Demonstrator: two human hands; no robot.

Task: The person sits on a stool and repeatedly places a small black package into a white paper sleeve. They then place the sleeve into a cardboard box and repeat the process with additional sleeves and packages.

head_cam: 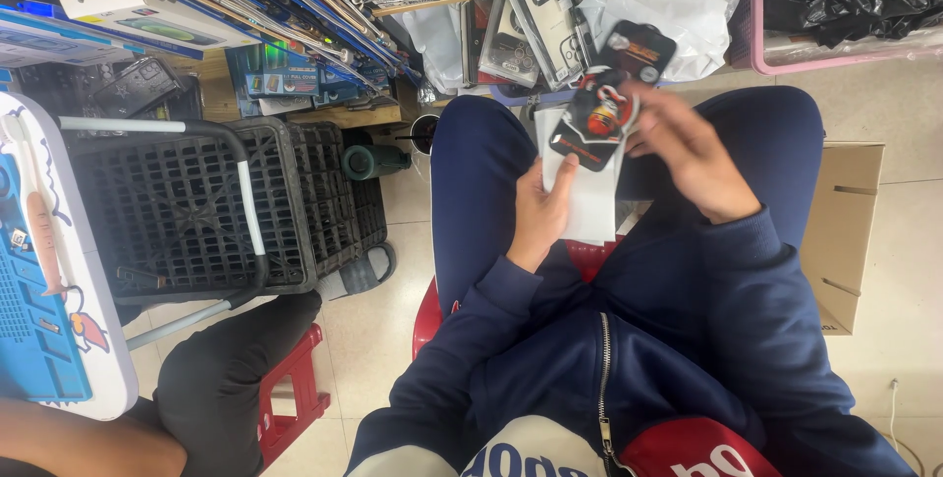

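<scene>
I sit on a red stool (pixel 428 315) in a dark blue jacket and trousers. My left hand (pixel 542 218) holds a white flat packet (pixel 592 204) over my lap. My right hand (pixel 688 155) grips a black phone case (pixel 596 118) with a red and white picture on it, tilted above the white packet. A second black case (pixel 640 51) shows just beyond it, blurred; whether my right hand holds it too I cannot tell.
A black plastic crate (pixel 187 207) with a white-handled trolley frame stands at left. Shelves of boxed and hanging phone accessories (pixel 530 25) fill the back. A cardboard box (pixel 845 231) is at right, a white and blue board (pixel 49 271) far left, another person's knee (pixel 221 379) beside a red stool.
</scene>
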